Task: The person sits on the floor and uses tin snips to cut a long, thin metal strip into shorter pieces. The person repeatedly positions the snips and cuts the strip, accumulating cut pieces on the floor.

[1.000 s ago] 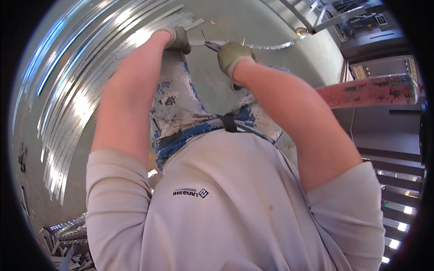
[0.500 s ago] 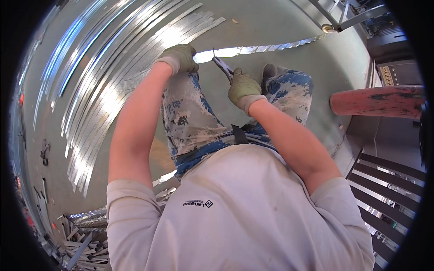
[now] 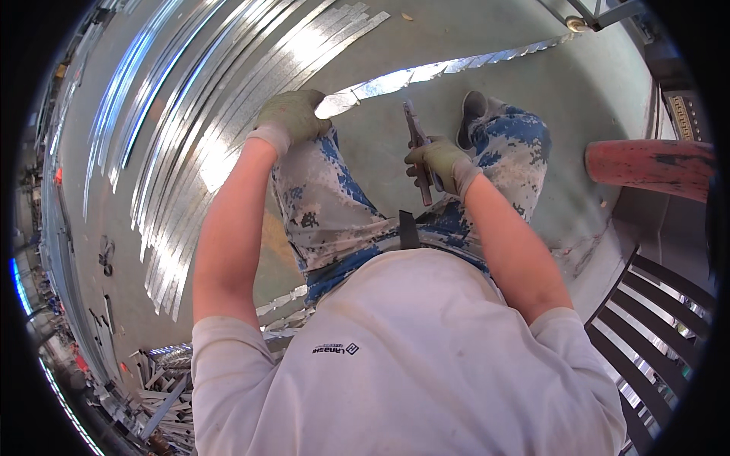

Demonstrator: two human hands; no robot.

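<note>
My left hand [image 3: 293, 118], in a green glove, grips the near end of a long shiny metal strip [image 3: 388, 82] with slanted notches or folds along it. From there the strip runs off to the far right. My right hand [image 3: 442, 163], gloved too, is closed round a pair of pliers or snips [image 3: 414, 125]. The tool's jaws point away from me and stand apart from the strip. The palm side of my left hand is hidden.
Many flat metal strips [image 3: 228, 114] lie fanned on the floor to the left. Metal offcuts [image 3: 163, 403] are heaped at lower left. A worn red cylinder [image 3: 650, 167] and a dark slatted bench [image 3: 646, 327] stand at right. A metal frame [image 3: 601, 14] is at the far right.
The tool has come away from the strip, and my right hand has turned it and drawn back to the right. My left hand still grips the strip's end, now slightly lower.
</note>
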